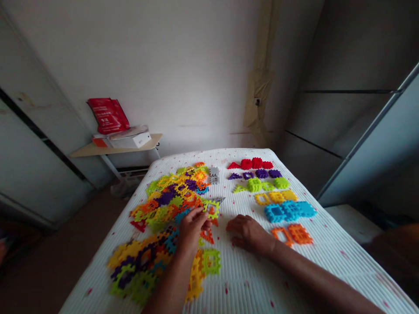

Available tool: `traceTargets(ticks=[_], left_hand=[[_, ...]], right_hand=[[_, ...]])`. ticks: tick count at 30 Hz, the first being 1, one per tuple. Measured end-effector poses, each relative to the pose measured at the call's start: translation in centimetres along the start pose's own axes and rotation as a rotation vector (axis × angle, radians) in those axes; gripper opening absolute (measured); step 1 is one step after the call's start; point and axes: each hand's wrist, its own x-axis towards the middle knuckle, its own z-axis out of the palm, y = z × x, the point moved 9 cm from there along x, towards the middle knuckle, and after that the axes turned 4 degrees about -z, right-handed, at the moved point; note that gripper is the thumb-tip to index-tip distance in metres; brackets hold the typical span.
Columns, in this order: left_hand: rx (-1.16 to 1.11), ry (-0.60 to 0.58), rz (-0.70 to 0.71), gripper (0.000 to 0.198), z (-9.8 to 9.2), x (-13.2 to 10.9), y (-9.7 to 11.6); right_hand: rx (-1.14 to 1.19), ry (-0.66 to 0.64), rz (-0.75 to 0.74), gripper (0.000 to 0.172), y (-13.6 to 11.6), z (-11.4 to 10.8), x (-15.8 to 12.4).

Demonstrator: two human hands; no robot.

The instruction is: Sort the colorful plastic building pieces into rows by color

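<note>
My left hand [195,227] is over the middle of the white ribbed bedspread [248,270], its fingertips pinching the edge of a lime green square plastic interlocking piece [212,209]. A large mixed heap of orange, yellow, purple and green pieces [166,198] lies just beyond and left of that hand, and a second heap [137,266] lies below it. My right hand [248,233] rests on the bedspread with slightly curled fingers, holding nothing. Sorted rows of pieces are to its right, nearest an orange group [290,234].
Rows of red, purple, green, yellow and blue pieces [290,212] run up the bed's right side. A small grey stack [214,175] sits at the far end. Beyond the bed stands a small shelf [114,148] holding a white box and a red bag. Walls and cabinet doors surround the bed.
</note>
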Motion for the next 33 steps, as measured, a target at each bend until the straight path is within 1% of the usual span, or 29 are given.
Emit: traceTargets(ticks=[3,5,7,8,10,12,14,19,28,33], left_hand=[[-0.007,-0.017,-0.011,0.046,0.3,-0.1,-0.7],[0.005,-0.033,-0.003,0.046,0.6,-0.2,-0.8],[0.026,-0.054,0.009,0.044,1.0,-0.3,-0.8],[0.039,-0.064,0.015,0.042,1.2,-0.4,-0.8],[0.061,-0.081,0.022,0.04,1.5,-0.6,-0.9],[0.073,-0.088,0.022,0.038,1.7,-0.7,-1.0],[0.077,-0.089,0.021,0.038,1.8,-0.8,-1.0],[0.074,-0.095,0.015,0.038,1.9,-0.9,-0.9],[0.092,-0.147,0.008,0.036,2.3,-1.0,-1.3],[0.087,-0.161,0.013,0.036,2.3,-1.0,-1.3]], right_hand=[[0.093,0.204,0.081,0.026,0.6,-1.7,-0.2],[0.092,0.341,0.075,0.03,0.3,-3.1,-0.2],[0.04,0.411,0.037,0.038,-0.5,-4.0,0.0],[0.008,0.415,0.023,0.042,-0.9,-4.2,0.3],[-0.048,0.382,0.011,0.048,-1.3,-4.1,0.9],[-0.075,0.346,0.016,0.048,-1.4,-3.7,1.4],[-0.069,0.337,0.026,0.046,-1.3,-3.5,1.7],[-0.027,0.376,0.042,0.043,-1.2,-4.0,1.6],[0.012,0.437,0.027,0.047,-1.3,-4.3,1.3],[0.038,0.487,0.031,0.05,-0.9,-4.4,0.7]])
